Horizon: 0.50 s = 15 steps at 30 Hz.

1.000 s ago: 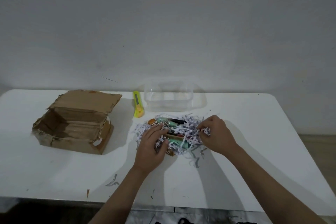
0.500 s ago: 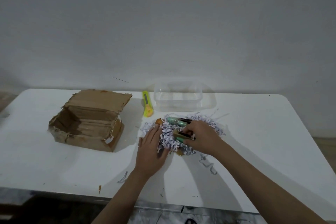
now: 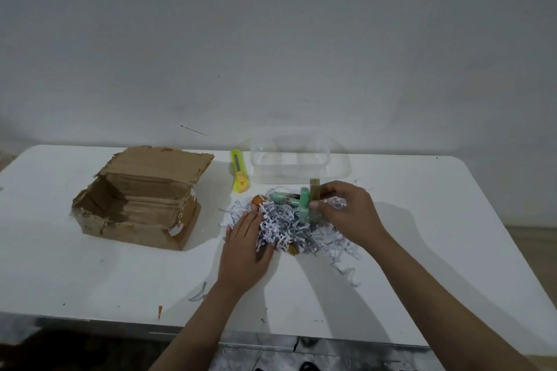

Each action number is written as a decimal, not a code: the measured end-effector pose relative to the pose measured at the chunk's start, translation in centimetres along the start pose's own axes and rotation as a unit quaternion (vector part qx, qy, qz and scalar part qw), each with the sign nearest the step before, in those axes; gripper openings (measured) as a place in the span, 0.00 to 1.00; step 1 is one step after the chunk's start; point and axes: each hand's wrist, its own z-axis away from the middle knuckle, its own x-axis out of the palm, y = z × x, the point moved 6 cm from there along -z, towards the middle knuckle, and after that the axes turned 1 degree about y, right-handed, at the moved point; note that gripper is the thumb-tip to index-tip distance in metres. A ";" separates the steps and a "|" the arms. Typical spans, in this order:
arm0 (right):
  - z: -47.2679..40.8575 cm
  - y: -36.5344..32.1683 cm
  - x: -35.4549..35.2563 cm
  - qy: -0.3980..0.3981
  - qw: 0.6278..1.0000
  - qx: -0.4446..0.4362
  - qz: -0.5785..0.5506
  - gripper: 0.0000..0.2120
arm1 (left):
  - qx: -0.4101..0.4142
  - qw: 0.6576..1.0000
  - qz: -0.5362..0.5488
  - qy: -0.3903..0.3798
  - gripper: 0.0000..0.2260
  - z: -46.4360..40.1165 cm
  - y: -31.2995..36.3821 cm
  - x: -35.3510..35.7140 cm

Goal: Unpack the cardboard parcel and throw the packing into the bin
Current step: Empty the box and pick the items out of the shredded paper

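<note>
A torn brown cardboard parcel (image 3: 141,199) lies open on the left of the white table (image 3: 437,220), its inside showing no contents. A heap of white shredded paper packing (image 3: 286,226) sits mid-table with a green marker (image 3: 281,197) and orange items partly buried in it. My right hand (image 3: 346,214) grips two markers upright, one green (image 3: 303,206) and one olive (image 3: 315,190), just above the heap. My left hand (image 3: 245,245) rests flat on the heap's left edge, fingers spread.
A clear plastic container (image 3: 289,164) stands behind the heap near the wall. A yellow-green utility knife (image 3: 239,175) lies between it and the parcel. Stray paper strips (image 3: 346,271) and a scrap (image 3: 197,295) lie on the table toward its front edge.
My right hand has closed on two markers in the heap and lifted them upright. My left hand has stayed pressed on the left side of the shredded paper.
</note>
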 end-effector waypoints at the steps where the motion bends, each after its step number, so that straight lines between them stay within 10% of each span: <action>1: -0.1 -0.2 -0.6 0.009 0.999 0.001 -0.037 0.07 | -0.001 1.000 0.001 0.001 0.29 0.0 0.0 0.0; 7: -0.7 0.9 -5.0 0.129 0.977 0.072 -0.155 0.06 | -0.003 1.000 0.001 -0.003 0.29 0.0 0.1 0.0; 15: -0.6 7.5 -11.7 0.231 0.956 0.129 0.125 0.13 | 0.003 1.000 -0.004 0.002 0.30 0.0 0.1 0.0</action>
